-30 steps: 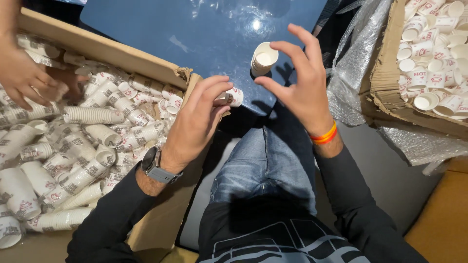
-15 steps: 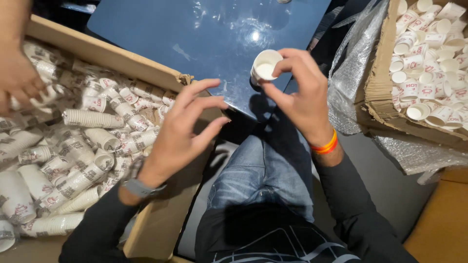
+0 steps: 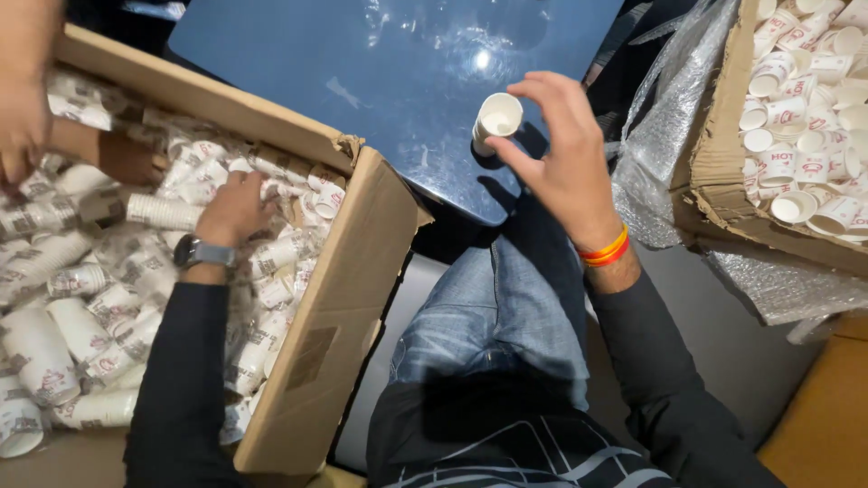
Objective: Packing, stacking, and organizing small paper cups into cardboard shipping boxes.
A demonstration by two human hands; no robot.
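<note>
Right hand [image 3: 565, 163] fingers pinching small paper cup [image 3: 497, 119], left hand [image 3: 237, 208] fingers buried among sleeved cups [image 3: 163, 211], grip unclear

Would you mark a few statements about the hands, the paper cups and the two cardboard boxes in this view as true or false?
1. The right hand holds a small paper cup over the blue table. True.
2. The left hand rests on the table. False: it is down in the left cardboard box among sleeved cup stacks.
3. The right cardboard box holds loose cups. True.
4. The right wrist is bare. False: it wears orange and red bands.
</note>
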